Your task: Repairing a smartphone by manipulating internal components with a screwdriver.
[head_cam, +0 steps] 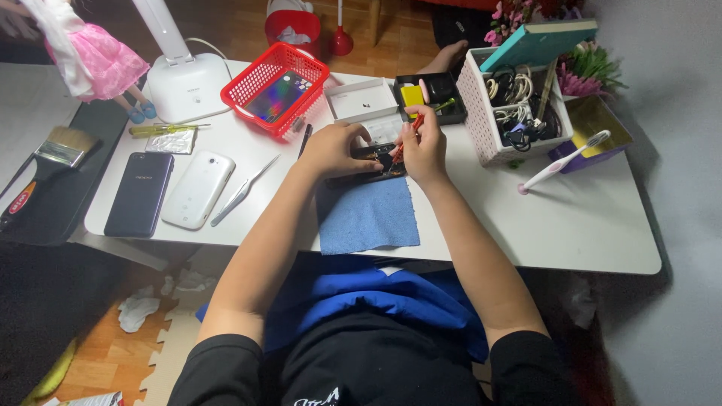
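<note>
Two hands at frame centre: left hand (335, 148) fingers curled, steadying opened phone (368, 162) on blue cloth (366, 216); right hand (423, 143) pinches red screwdriver (407, 135) over it. White table (526, 225); tweezers (242, 192) lie left.

Left hand (335, 148) steadies opened phone (368, 162); right hand (423, 146) holds screwdriver (410, 134).

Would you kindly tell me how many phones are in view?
4: a dark blue phone and white phone lying side by side at left, one in the red basket, one opened under both hands.
</note>
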